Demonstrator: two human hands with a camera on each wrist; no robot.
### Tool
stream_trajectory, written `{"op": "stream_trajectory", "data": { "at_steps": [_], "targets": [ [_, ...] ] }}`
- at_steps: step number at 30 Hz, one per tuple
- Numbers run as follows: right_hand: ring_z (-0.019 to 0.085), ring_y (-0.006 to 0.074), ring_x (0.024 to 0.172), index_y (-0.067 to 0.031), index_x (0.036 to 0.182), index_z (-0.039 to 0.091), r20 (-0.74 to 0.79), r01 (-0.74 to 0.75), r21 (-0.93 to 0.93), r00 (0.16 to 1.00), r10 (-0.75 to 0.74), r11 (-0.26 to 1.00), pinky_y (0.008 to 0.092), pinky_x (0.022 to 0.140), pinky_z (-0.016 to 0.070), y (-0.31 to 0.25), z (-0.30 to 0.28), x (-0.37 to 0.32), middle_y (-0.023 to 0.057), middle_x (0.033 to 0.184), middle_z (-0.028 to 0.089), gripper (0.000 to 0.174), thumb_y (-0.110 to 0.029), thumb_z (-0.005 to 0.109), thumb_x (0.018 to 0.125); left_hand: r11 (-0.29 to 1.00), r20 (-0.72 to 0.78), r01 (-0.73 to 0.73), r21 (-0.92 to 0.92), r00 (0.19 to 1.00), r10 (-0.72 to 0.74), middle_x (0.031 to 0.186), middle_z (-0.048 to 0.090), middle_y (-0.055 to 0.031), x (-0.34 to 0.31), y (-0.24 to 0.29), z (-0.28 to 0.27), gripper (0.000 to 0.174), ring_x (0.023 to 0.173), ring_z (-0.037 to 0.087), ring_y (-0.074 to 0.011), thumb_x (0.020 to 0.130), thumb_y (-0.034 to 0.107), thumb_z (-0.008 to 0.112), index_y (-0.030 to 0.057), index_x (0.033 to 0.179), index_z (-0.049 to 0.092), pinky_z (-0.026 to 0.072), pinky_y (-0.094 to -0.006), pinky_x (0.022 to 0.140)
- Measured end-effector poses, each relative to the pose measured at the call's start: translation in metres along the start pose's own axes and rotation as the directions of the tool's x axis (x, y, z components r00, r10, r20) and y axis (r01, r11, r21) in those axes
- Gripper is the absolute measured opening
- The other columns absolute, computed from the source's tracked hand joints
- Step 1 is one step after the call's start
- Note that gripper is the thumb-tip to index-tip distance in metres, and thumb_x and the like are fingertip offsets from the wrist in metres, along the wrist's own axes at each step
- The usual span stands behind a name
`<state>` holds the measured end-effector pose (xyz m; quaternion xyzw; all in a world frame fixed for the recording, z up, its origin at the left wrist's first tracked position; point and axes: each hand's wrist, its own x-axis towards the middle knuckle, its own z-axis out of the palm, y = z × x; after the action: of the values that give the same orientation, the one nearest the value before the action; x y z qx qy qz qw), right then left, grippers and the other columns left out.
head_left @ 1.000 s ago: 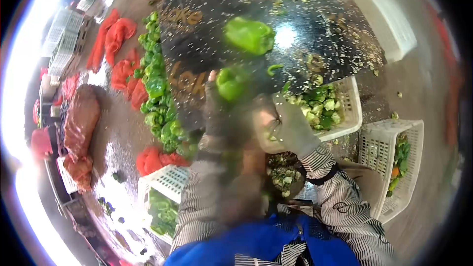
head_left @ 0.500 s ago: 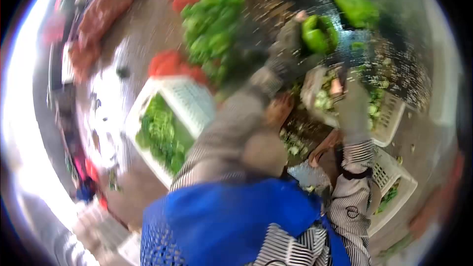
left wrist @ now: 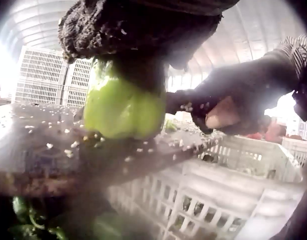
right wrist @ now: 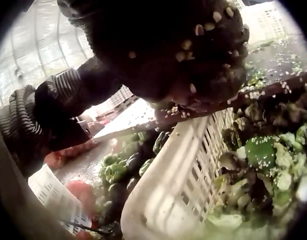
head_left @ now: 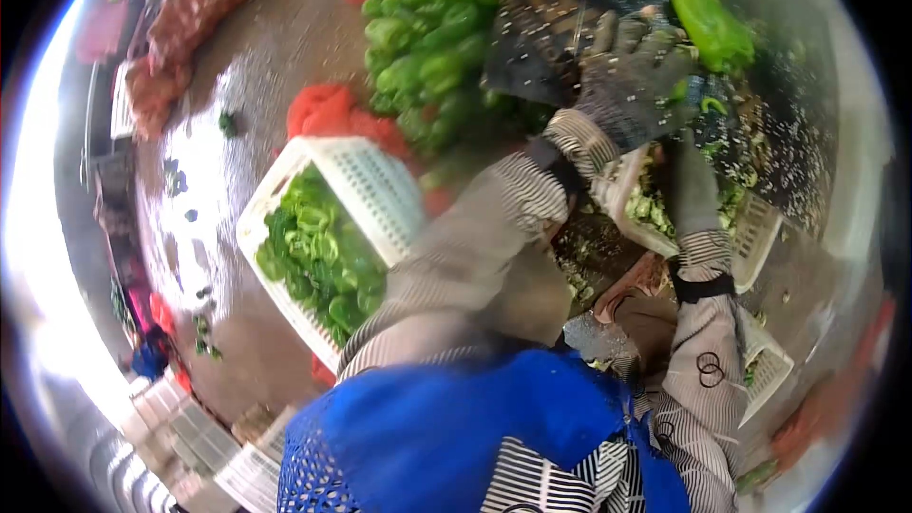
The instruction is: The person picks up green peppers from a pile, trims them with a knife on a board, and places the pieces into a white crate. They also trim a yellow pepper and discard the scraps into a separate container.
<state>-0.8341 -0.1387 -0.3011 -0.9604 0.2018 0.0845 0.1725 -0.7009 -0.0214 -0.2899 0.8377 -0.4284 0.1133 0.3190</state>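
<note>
My gloved left hand (head_left: 632, 66) covers a green bell pepper from above on the dark board (head_left: 532, 66), gripping its upper part. The pepper's (left wrist: 123, 112) pale green lower end shows under that hand in the left wrist view; in the head view the hand hides it. My gloved right hand (left wrist: 233, 100) is just right of the pepper, fingers curled, bare thumb tip showing. Pale seeds stick to its glove in the right wrist view. I cannot tell what it holds. Another whole green pepper (head_left: 712, 27) lies on the board beyond my left hand.
Green pepper scraps (right wrist: 261, 152) fill a white crate (right wrist: 163, 185) below the board's edge. Another crate (head_left: 370, 195) of green peppers stands at left. A heap of green peppers (head_left: 432, 47) and red mesh bags (head_left: 332, 114) lie left of the board. Seeds cover the board.
The head view has swung left, so the board now sits at upper right. My left hand has turned from beside the pepper to over its top, hiding it from the head view.
</note>
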Motion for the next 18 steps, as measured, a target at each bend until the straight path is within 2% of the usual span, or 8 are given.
{"op": "stream_trajectory", "data": {
  "at_steps": [3,8,9,13,15,16,17,18],
  "targets": [
    [0.065,0.0386,0.08,-0.0039,0.114,0.051,0.042,-0.045,0.043,0.998,0.043,0.998,0.0476,0.068,0.0516,-0.003,-0.003,0.0,0.0227,0.086,0.066,0.027,-0.016,0.058,0.09,0.996,-0.106,0.006,-0.089,0.994,-0.015,0.131,0.052,-0.0104,-0.004,-0.001,0.009,0.058,0.117,0.052,-0.0328,0.073,0.041,0.075,0.0222,0.124,0.059,0.0365,-0.0522,0.106],
    [0.065,0.0384,0.079,0.004,0.107,0.052,0.012,0.018,0.096,1.0,-0.02,0.995,0.0464,0.067,0.0519,-0.001,-0.009,0.015,0.0204,0.084,0.066,0.027,-0.014,0.057,0.088,0.995,-0.065,0.011,-0.1,0.998,-0.018,0.12,0.059,-0.0082,0.032,-0.003,-0.002,0.051,0.109,0.054,-0.0336,0.072,0.03,0.076,0.0188,0.118,0.058,0.04,-0.0484,0.097],
    [0.065,0.0384,0.08,0.0034,0.106,0.051,-0.198,0.121,0.116,0.975,-0.096,0.986,0.0461,0.07,0.053,0.0,-0.004,0.015,0.0206,0.083,0.066,0.028,-0.015,0.058,0.087,0.998,-0.046,0.023,-0.054,0.999,-0.026,0.116,0.06,-0.0076,0.039,0.0,-0.008,0.045,0.103,0.058,-0.0285,0.077,0.024,0.073,0.0179,0.118,0.057,0.0452,-0.0444,0.092],
    [0.066,0.0389,0.083,0.0022,0.107,0.048,0.045,-0.051,0.182,0.998,0.043,0.982,0.0459,0.074,0.0536,-0.007,-0.039,-0.005,0.0211,0.088,0.067,0.034,-0.016,0.064,0.083,0.917,0.052,0.178,-0.357,0.984,-0.171,0.111,0.061,-0.0066,0.049,-0.047,0.004,0.03,0.098,0.061,-0.0203,0.089,0.019,0.063,0.016,0.118,0.055,0.0515,-0.0362,0.082],
    [0.066,0.0395,0.085,0.0027,0.111,0.048,0.001,0.053,0.248,0.999,-0.054,0.967,0.0459,0.076,0.0531,0.003,-0.055,-0.038,0.0231,0.09,0.066,0.037,-0.014,0.064,0.083,0.25,0.414,0.628,-0.737,0.711,-0.569,0.104,0.062,-0.0035,0.059,-0.038,-0.012,0.019,0.096,0.061,-0.0137,0.098,0.016,0.054,0.0117,0.116,0.055,0.0534,-0.0283,0.076],
    [0.066,0.0396,0.086,0.0031,0.113,0.048,-0.039,0.087,0.282,0.996,-0.08,0.956,0.0458,0.076,0.0529,0.014,-0.046,-0.046,0.0238,0.09,0.066,0.038,-0.014,0.064,0.082,0.257,0.403,0.615,-0.745,0.723,-0.561,0.104,0.062,-0.0035,0.065,-0.053,0.012,0.019,0.096,0.061,-0.0137,0.098,0.016,0.054,0.0117,0.116,0.055,0.0534,-0.0283,0.076],
    [0.066,0.0391,0.086,0.0036,0.115,0.049,-0.098,0.089,0.338,0.993,-0.059,0.937,0.0454,0.076,0.053,0.036,-0.003,-0.041,0.0241,0.09,0.066,0.04,-0.013,0.064,0.082,0.735,-0.045,0.191,-0.651,0.957,-0.288,0.101,0.062,-0.0032,0.064,-0.085,0.051,0.02,0.094,0.062,-0.0144,0.099,0.02,0.054,0.0104,0.116,0.056,0.0543,-0.0282,0.074],
    [0.067,0.036,0.085,0.0035,0.118,0.052,0.0,-0.076,0.48,0.996,0.087,0.874,0.0429,0.076,0.0531,0.044,0.009,-0.038,0.0238,0.091,0.066,0.04,-0.013,0.064,0.083,0.927,-0.042,0.157,-0.34,0.982,-0.182,0.099,0.064,-0.0042,0.068,-0.078,0.063,0.021,0.093,0.063,-0.0151,0.098,0.022,0.055,0.01,0.115,0.057,0.0549,-0.0287,0.074]
  ]
}}
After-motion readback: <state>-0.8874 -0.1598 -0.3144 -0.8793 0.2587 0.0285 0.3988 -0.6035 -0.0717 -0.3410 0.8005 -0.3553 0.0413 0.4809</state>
